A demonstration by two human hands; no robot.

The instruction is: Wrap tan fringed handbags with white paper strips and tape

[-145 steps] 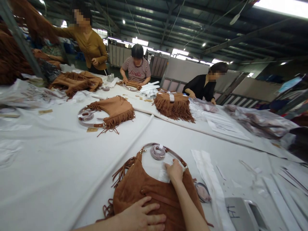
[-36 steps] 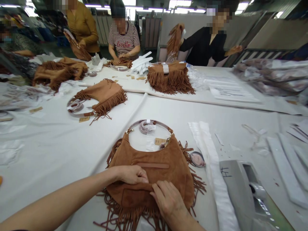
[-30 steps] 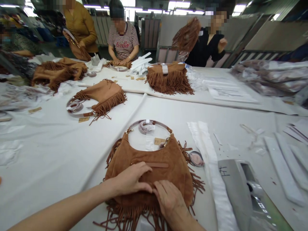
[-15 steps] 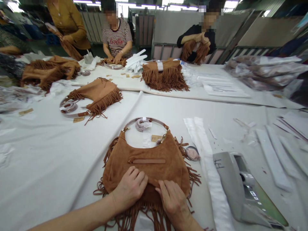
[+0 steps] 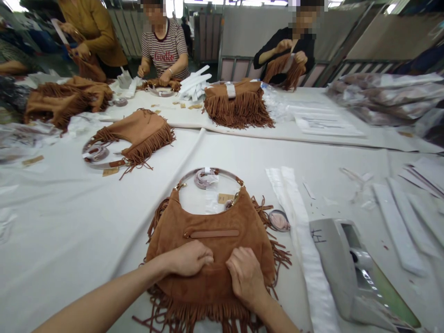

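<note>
A brown suede fringed handbag [image 5: 211, 240] lies flat on the white table [image 5: 62, 217] in front of me, its wrapped handle [image 5: 208, 172] pointing away. My left hand [image 5: 190, 259] rests on the bag's lower middle with its fingers curled under, pressing the suede. My right hand [image 5: 246, 277] lies beside it with the fingers bent down on the bag's lower right. Fringe [image 5: 194, 314] spills out below both hands. A small paper tag [image 5: 224, 198] hangs inside the handle loop.
A grey tape dispenser [image 5: 350, 273] sits at my right, with white foam strips [image 5: 298, 222] beside it. Another fringed bag [image 5: 138, 136] lies at left, one more [image 5: 237, 104] across the table. Three people work on bags on the far side.
Both my hands slid up from the bag's bottom edge onto its lower body and drew closer together. The person at far right lowered a fringed bag to chest height.
</note>
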